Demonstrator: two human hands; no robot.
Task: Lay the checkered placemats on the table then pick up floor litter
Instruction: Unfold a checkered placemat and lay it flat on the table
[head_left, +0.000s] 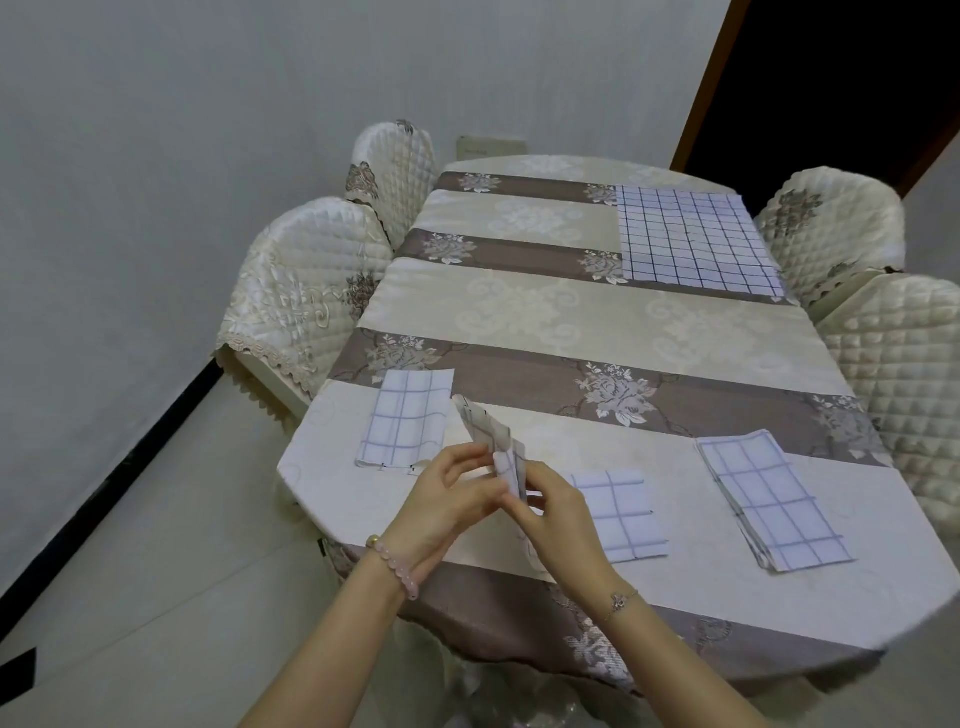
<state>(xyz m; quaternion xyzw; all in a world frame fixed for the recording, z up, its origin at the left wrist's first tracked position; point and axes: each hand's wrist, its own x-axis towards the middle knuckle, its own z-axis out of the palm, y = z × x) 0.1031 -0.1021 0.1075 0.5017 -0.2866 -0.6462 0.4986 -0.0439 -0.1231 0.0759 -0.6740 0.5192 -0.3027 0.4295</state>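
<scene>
Above the table's near edge, my left hand (451, 506) and my right hand (553, 512) both grip a folded white checkered placemat (491, 428), held tilted. One folded placemat (408, 418) lies flat near the left corner. Another folded placemat (621, 514) sits just right of my right hand. A thicker folded placemat (774, 499) lies at the near right. An unfolded placemat (693, 241) is spread flat at the far right of the table (571, 312).
Quilted cream chairs stand on the left (306, 280) (395, 166) and on the right (836, 223) (904, 374) of the table. A pale wall runs along the left, with tiled floor (156, 545) below. A dark doorway (831, 78) opens at the far right.
</scene>
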